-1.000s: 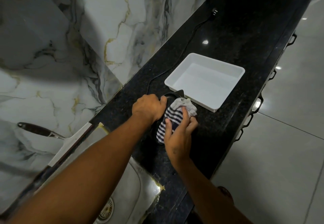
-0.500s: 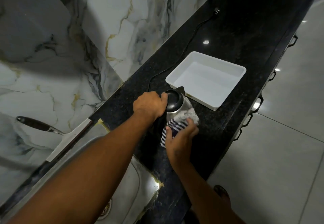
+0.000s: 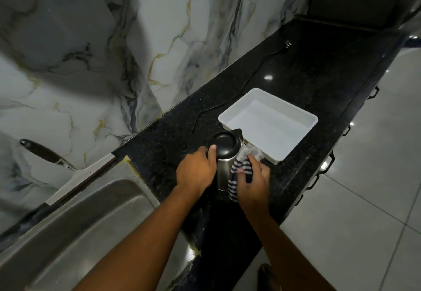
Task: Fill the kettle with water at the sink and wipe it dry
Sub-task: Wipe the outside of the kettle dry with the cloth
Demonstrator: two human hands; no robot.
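Observation:
A steel kettle with a black lid stands upright on the black granite counter. My left hand grips its handle on the left side, thumb resting on the lid's edge. My right hand presses a dark-and-white striped cloth against the kettle's right side. The kettle's lower right side is hidden behind the cloth and hand. The steel sink lies at the lower left.
A white plastic tray sits just behind the kettle, nearly touching it. A black power cord runs along the counter to a plug at the back. A squeegee leans by the marble wall. The counter's front edge drops to a tiled floor on the right.
The cloth has slid from the top of the kettle down its right side, uncovering the black lid. My left hand stayed on the handle. The view has shifted.

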